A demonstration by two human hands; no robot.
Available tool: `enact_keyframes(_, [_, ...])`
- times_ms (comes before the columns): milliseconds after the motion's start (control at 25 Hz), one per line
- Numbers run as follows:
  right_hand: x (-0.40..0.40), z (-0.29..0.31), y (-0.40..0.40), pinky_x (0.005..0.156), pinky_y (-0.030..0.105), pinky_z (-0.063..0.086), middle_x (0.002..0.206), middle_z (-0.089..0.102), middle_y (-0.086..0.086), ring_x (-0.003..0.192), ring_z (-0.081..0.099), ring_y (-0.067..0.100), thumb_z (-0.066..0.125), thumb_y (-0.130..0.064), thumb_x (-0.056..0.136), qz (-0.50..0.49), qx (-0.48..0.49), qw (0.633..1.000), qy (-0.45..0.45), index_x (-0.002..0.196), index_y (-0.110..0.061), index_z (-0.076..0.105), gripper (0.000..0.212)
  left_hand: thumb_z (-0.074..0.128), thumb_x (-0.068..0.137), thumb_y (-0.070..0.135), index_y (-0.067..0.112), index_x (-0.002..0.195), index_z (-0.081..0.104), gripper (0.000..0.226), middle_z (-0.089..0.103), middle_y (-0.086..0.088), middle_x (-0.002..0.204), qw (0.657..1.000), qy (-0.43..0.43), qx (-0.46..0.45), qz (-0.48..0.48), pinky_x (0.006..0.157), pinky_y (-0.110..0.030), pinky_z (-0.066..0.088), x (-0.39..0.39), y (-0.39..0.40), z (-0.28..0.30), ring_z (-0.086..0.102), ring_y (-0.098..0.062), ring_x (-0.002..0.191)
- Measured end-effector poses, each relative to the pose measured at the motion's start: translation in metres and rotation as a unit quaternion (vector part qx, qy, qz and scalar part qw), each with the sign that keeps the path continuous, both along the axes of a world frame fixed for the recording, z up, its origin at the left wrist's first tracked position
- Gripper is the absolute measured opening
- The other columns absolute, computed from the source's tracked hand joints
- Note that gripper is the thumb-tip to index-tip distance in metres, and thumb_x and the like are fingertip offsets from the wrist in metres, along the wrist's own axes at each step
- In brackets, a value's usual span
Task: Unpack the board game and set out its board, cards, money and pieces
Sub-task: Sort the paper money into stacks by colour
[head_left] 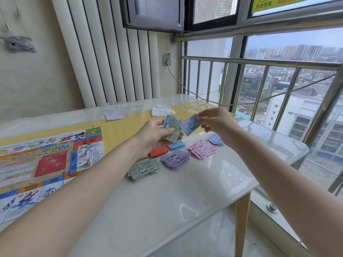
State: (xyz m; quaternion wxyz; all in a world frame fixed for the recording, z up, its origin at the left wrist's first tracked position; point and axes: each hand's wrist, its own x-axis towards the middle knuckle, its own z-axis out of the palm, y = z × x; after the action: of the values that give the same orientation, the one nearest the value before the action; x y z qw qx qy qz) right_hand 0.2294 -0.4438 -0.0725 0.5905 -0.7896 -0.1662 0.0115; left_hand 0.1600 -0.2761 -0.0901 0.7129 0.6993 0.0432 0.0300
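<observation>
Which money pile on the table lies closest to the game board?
The green pile; the purple, pink and blue piles lie farther right.

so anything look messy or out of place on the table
Mostly tidy. The pink notes are the loosest pile, fanned and skewed, and the green notes are splayed too. A crumpled white tissue lies at the far side, apart from the game. Nothing looks spilled or damaged.

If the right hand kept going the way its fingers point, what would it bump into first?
Probably the fanned bills in the left hand: the right hand, pinching a blue bill, points leftward at them. Depth is unclear.
</observation>
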Motion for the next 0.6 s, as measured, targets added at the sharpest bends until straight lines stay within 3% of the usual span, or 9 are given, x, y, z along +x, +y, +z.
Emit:
enact_keyframes(120, [0.005, 0.008, -0.01, 0.061, 0.02, 0.046, 0.079, 0.06, 0.006, 0.074, 0.054, 0.013, 0.061, -0.006, 0.086, 0.056, 0.068, 0.993, 0.079, 0.092, -0.003, 0.063, 0.007, 0.05, 0.09, -0.004, 0.01, 0.099, 0.057, 0.018, 0.068, -0.012, 0.085, 1.0, 0.008, 0.027, -0.001, 0.055, -0.02, 0.056, 0.0, 0.003, 0.0, 0.07, -0.01, 0.062])
enact_keyframes(200, [0.003, 0.011, -0.009, 0.07, 0.024, 0.05, 0.085, 0.062, 0.008, 0.083, 0.058, 0.015, 0.059, -0.005, 0.086, 0.12, 0.045, 0.985, 0.113, 0.083, -0.005, 0.06, 0.004, 0.053, 0.09, -0.003, 0.009, 0.103, 0.057, 0.019, 0.068, -0.011, 0.086, 0.998, 0.018, 0.055, -0.018, 0.05, -0.018, 0.052, 0.0, -0.002, 0.001, 0.069, -0.008, 0.061])
enact_keyframes(280, [0.0, 0.009, -0.002, 0.071, 0.023, 0.054, 0.085, 0.063, 0.009, 0.08, 0.06, 0.014, 0.06, -0.001, 0.085, 0.133, -0.008, 0.988, 0.083, 0.08, -0.005, 0.061, 0.006, 0.056, 0.088, -0.001, 0.007, 0.108, 0.057, 0.021, 0.068, -0.01, 0.086, 0.995, 0.02, 0.082, -0.047, 0.05, -0.015, 0.05, 0.002, -0.011, 0.001, 0.069, -0.007, 0.062])
enact_keyframes(400, [0.0, 0.011, 0.004, 0.063, 0.017, 0.053, 0.079, 0.063, 0.008, 0.073, 0.059, 0.013, 0.064, 0.004, 0.08, 0.082, 0.005, 0.996, 0.023, 0.08, -0.005, 0.064, 0.009, 0.058, 0.088, 0.0, 0.005, 0.109, 0.06, 0.022, 0.068, -0.008, 0.087, 0.992, 0.007, 0.109, -0.063, 0.058, -0.015, 0.052, 0.009, -0.02, 0.002, 0.068, -0.007, 0.067])
enact_keyframes(600, [0.03, 0.007, -0.022, 0.058, 0.016, 0.051, 0.076, 0.061, 0.008, 0.065, 0.054, 0.011, 0.066, 0.001, 0.081, -0.067, 0.088, 0.992, 0.06, 0.097, 0.0, 0.065, 0.016, 0.052, 0.09, -0.005, 0.009, 0.09, 0.058, 0.015, 0.068, -0.009, 0.082, 0.996, 0.018, 0.085, -0.029, 0.058, -0.017, 0.055, 0.017, -0.02, 0.0, 0.068, -0.007, 0.061])
